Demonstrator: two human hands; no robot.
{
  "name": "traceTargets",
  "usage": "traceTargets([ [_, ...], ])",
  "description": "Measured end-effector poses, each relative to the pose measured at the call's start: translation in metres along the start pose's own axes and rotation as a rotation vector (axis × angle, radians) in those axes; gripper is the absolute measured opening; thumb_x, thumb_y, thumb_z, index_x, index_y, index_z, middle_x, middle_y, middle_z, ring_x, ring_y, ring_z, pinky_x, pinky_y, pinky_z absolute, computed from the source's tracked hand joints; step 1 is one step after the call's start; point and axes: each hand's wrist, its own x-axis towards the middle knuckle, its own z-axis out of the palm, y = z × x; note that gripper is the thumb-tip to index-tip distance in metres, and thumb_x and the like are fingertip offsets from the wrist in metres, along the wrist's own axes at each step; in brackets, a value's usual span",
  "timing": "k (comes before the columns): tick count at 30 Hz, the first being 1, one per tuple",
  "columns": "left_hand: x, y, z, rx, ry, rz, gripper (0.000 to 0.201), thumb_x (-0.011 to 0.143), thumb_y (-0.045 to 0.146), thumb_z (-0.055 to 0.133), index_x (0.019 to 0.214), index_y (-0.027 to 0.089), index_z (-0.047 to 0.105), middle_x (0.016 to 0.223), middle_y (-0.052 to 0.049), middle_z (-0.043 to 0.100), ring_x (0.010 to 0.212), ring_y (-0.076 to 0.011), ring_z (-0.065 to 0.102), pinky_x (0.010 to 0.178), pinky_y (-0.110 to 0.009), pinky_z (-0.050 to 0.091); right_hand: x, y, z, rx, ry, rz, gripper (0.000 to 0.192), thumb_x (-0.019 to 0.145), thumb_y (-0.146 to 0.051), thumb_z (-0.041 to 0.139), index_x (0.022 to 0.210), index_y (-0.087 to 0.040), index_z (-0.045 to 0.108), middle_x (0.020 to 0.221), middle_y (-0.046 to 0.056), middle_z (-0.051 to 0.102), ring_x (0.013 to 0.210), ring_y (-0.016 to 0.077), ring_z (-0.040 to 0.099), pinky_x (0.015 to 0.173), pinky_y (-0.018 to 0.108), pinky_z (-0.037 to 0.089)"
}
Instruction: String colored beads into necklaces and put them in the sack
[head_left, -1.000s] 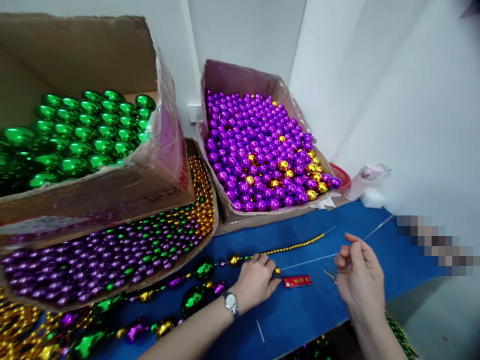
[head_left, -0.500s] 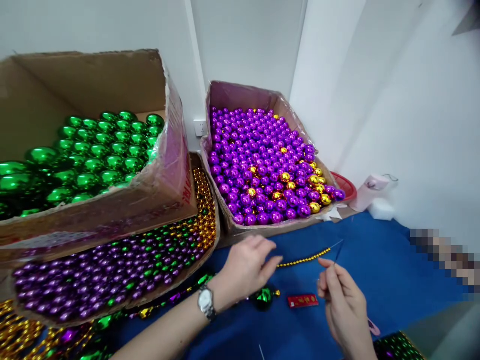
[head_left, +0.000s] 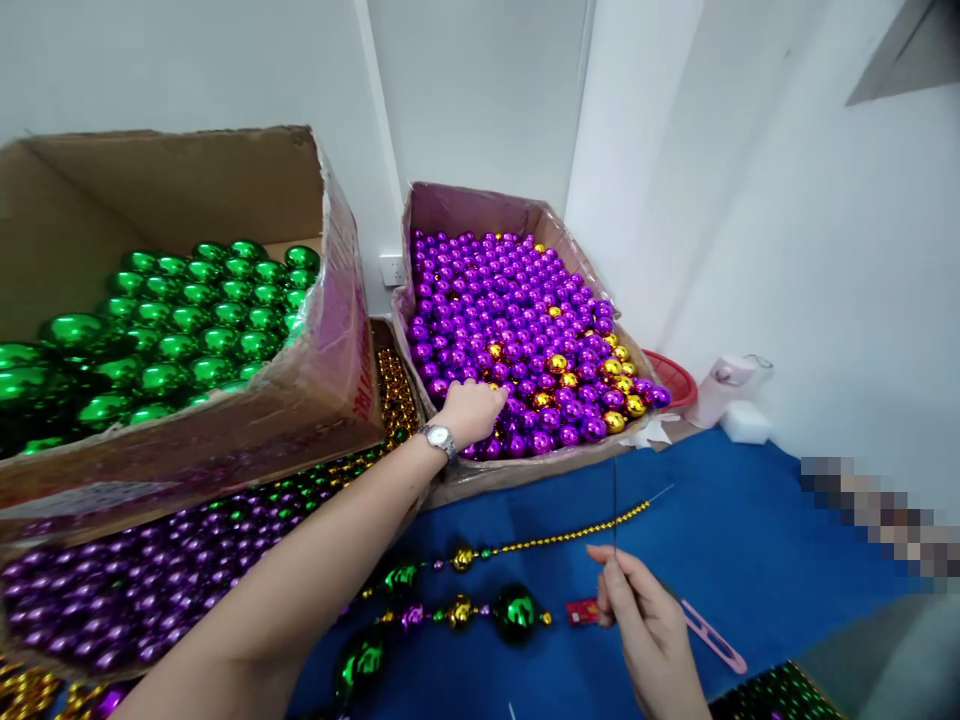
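Note:
My left hand [head_left: 474,410], with a watch on its wrist, is over the near left edge of a cardboard box [head_left: 480,195] full of shiny purple beads [head_left: 510,300] and some gold ones. Its fingers are curled down among the beads; what lies between them is hidden. Lower right, my right hand [head_left: 641,620] pinches a thin dark needle [head_left: 615,500] that points upward. Behind the needle, a strand of small gold beads [head_left: 577,533] lies on the blue cloth [head_left: 750,540]. Bigger green, gold and purple beads continue that strand leftward.
Left stands a tall box [head_left: 225,425] of big green balls [head_left: 180,345], above a bin of small purple beads [head_left: 150,580]. A large green ball [head_left: 516,612], red packet [head_left: 581,612] and pink-handled tool [head_left: 712,635] lie on the cloth. A red basket [head_left: 671,380] is behind.
My left hand has moved forward and up from above the cloth to the purple beads, its fingers closing in. My right hand has shifted left and down, turning the needle more upright.

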Motion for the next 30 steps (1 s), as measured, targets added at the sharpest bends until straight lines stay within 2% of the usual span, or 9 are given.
traceTargets([
  [5,0.0,0.0,0.0,-0.082,-0.011,0.002,0.023,0.075,0.013,0.059,0.098,0.017,0.06,0.091,-0.014,0.066,0.09,-0.0296,0.062,0.084,-0.048,0.04,-0.002,-0.004,0.003,-0.008,0.023,-0.005,0.04,0.087,-0.049,0.05,0.105,-0.016,0.062,0.058,-0.002,0.05,0.052,0.0126,0.05,0.052,0.024,0.043],
  [9,-0.013,0.006,-0.013,-0.22,0.081,0.034,0.028,0.083,0.029,0.056,0.108,0.017,0.056,0.105,-0.012,0.062,0.095,-0.0249,0.06,0.084,-0.04,0.045,-0.004,-0.003,0.002,-0.087,-0.025,-0.016,0.04,0.088,-0.049,0.048,0.102,-0.016,0.065,0.06,0.0,0.055,0.053,0.0126,0.054,0.051,0.021,0.045],
  [10,-0.019,0.009,-0.016,-0.322,0.11,0.043,0.03,0.085,0.034,0.054,0.11,0.017,0.055,0.107,-0.011,0.062,0.094,-0.0226,0.06,0.083,-0.037,0.046,-0.004,-0.003,0.001,-0.127,-0.05,-0.027,0.039,0.089,-0.048,0.047,0.102,-0.017,0.066,0.06,0.0,0.057,0.052,0.0126,0.055,0.049,0.02,0.045],
  [11,-0.027,0.013,-0.018,-0.492,0.132,0.041,0.031,0.086,0.037,0.052,0.11,0.018,0.055,0.106,-0.01,0.062,0.092,-0.0204,0.06,0.081,-0.034,0.048,-0.004,-0.003,0.0,-0.178,-0.082,-0.048,0.038,0.089,-0.047,0.046,0.102,-0.017,0.066,0.06,0.0,0.058,0.051,0.0127,0.055,0.048,0.02,0.045],
  [13,-0.044,0.021,-0.019,-1.011,0.153,-0.005,0.029,0.086,0.038,0.054,0.107,0.018,0.056,0.104,-0.007,0.061,0.085,-0.0168,0.06,0.074,-0.031,0.052,-0.004,-0.005,0.0,-0.292,-0.145,-0.128,0.034,0.09,-0.042,0.046,0.103,-0.019,0.067,0.062,0.001,0.062,0.053,0.0139,0.059,0.05,0.019,0.048],
  [16,-0.069,0.031,-0.015,-1.764,0.137,-0.159,0.023,0.083,0.03,0.061,0.101,0.018,0.058,0.098,-0.004,0.06,0.082,-0.0136,0.061,0.07,-0.028,0.054,-0.003,-0.008,0.002,-0.415,-0.2,-0.302,0.028,0.091,-0.034,0.045,0.102,-0.021,0.068,0.082,0.005,0.07,0.072,0.0178,0.068,0.063,0.02,0.053],
  [19,-0.085,0.039,-0.009,-2.092,0.093,-0.277,0.02,0.081,0.023,0.064,0.099,0.019,0.058,0.088,-0.001,0.06,0.081,-0.0134,0.063,0.073,-0.028,0.054,-0.003,-0.012,0.006,-0.459,-0.22,-0.418,0.027,0.092,-0.028,0.044,0.104,-0.022,0.067,0.097,0.007,0.071,0.087,0.0193,0.068,0.074,0.021,0.054],
  [23,-0.093,0.045,-0.003,-2.201,0.104,-0.329,0.015,0.082,0.02,0.063,0.096,0.018,0.057,0.086,-0.001,0.06,0.083,-0.0151,0.064,0.074,-0.029,0.054,-0.004,-0.014,0.01,-0.487,-0.213,-0.475,0.025,0.092,-0.024,0.044,0.105,-0.021,0.065,0.098,0.007,0.071,0.088,0.019,0.069,0.074,0.021,0.054],
  [30,-0.099,0.048,0.0,-2.174,0.148,-0.359,0.016,0.081,0.019,0.064,0.095,0.018,0.057,0.092,-0.003,0.059,0.086,-0.0147,0.062,0.078,-0.032,0.053,-0.006,-0.014,0.01,-0.526,-0.237,-0.484,0.025,0.093,-0.023,0.042,0.104,-0.02,0.064,0.099,0.006,0.071,0.088,0.0172,0.069,0.076,0.02,0.053],
])
